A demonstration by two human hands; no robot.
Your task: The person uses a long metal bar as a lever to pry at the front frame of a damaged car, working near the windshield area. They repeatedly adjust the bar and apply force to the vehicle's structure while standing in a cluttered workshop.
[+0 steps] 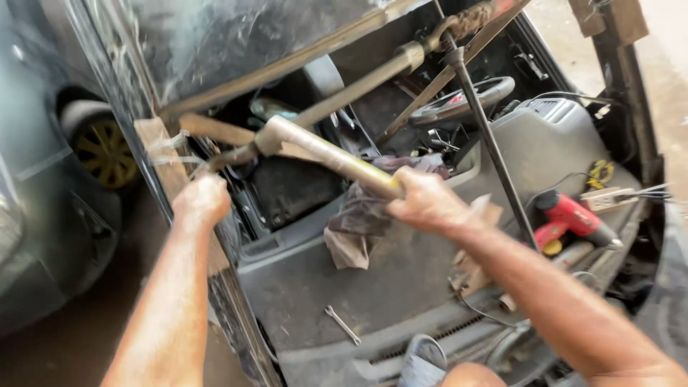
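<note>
Gripping a thick brass-coloured metal tube [337, 159], the right hand [424, 201] was clenched around the tube's near end, above the grey dashboard [337, 287] of a stripped car.

- Tube: ran up and left from the right hand to a bent joint, where a thinner dark rod [228, 156] continued left toward the windscreen pillar [179, 186].
- Left hand [203, 199]: closed into a fist at the pillar, just below the dark rod's end; whether it grasped the rod or the pillar's edge could not be told.
- Wooden block [166, 161]: set against the pillar, just above the left hand.
- Second long bar [358, 86]: lay diagonally higher up, roughly parallel to the held tube, apart from it.
- Thin black rod [494, 154]: stood slanted to the right of the right hand, crossing the dashboard.
- Crumpled brown rag [355, 226]: lay on the dashboard directly beneath the tube, just left of the right hand.
- Small wrench [342, 324]: lay flat on the dashboard, nearer the camera, well apart from both hands.
- Red power drill [570, 218]: rested on the dashboard's right side, beyond the right forearm.
- Steering wheel [466, 100]: visible behind the black rod.
- Neighbouring car's yellow wheel [107, 150]: far left, outside the pillar.
</note>
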